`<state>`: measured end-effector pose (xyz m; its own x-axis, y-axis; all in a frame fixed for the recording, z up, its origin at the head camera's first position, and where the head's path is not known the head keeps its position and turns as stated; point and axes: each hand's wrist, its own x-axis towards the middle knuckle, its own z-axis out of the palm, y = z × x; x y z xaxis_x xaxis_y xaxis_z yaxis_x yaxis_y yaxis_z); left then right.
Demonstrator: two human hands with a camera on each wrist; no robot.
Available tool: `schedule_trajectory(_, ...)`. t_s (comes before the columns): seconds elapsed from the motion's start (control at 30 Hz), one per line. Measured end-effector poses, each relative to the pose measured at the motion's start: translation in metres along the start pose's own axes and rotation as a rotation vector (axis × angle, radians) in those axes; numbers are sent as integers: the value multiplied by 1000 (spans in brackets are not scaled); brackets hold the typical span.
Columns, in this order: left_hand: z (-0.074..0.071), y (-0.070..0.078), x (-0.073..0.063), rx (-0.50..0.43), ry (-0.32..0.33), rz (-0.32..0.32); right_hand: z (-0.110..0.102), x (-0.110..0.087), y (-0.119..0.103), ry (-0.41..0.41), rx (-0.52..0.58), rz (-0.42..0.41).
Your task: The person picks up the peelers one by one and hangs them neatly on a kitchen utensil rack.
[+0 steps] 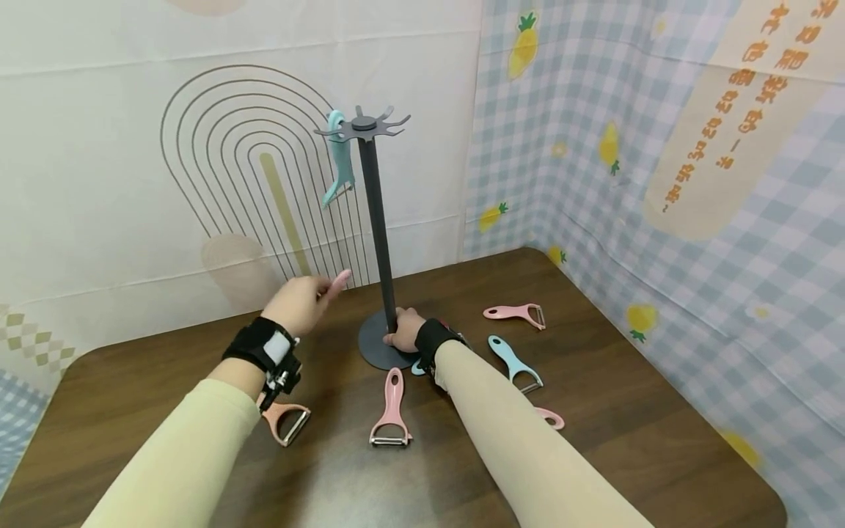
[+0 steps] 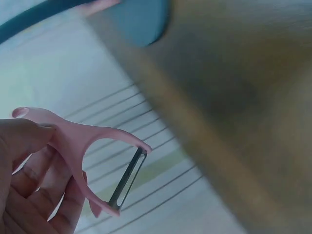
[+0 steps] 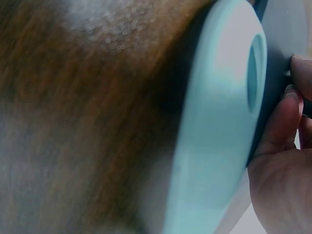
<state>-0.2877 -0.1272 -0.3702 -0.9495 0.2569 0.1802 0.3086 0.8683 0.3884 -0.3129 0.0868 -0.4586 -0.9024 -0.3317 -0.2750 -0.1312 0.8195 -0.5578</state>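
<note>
My left hand (image 1: 295,304) holds a pink peeler (image 2: 73,139) by its handle, raised left of a dark grey hook stand (image 1: 378,227). In the left wrist view the peeler's Y-shaped head and metal blade point away from the fingers. Low on the stand's pole, just above its round base (image 1: 372,345), my right hand (image 1: 405,334) grips with thumb and fingers. From a left hook of the stand hangs a turquoise peeler (image 1: 341,161). A light blue peeler handle (image 3: 219,112) lies close beside the right hand, mostly hidden by the wrist in the head view.
A pink peeler (image 1: 392,403) lies in front of the base, and an orange peeler (image 1: 300,425) lies partly under the left wrist. Right of the right arm are a pink peeler (image 1: 511,312), a blue peeler (image 1: 508,356) and a partly hidden pink handle (image 1: 551,419). Cloth walls stand behind.
</note>
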Motion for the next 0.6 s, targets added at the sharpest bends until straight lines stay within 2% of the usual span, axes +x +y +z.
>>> schedule_trajectory(0.13,-31,5,8,-90,95,0,3,6,3,-5,-8,19)
schedule_trajectory(0.27,-59,19,12,-236,177,5,3,6,3,-7,-7,18)
schedule_trajectory(0.4,-77,36,19,-364,280,24,1,1,2,-16,1,15)
schedule_trajectory(0.5,-89,52,26,-449,358,63,-1,-2,0,-18,12,12)
schedule_trajectory(0.6,-101,68,33,-504,402,96,-1,0,0,-16,11,8)
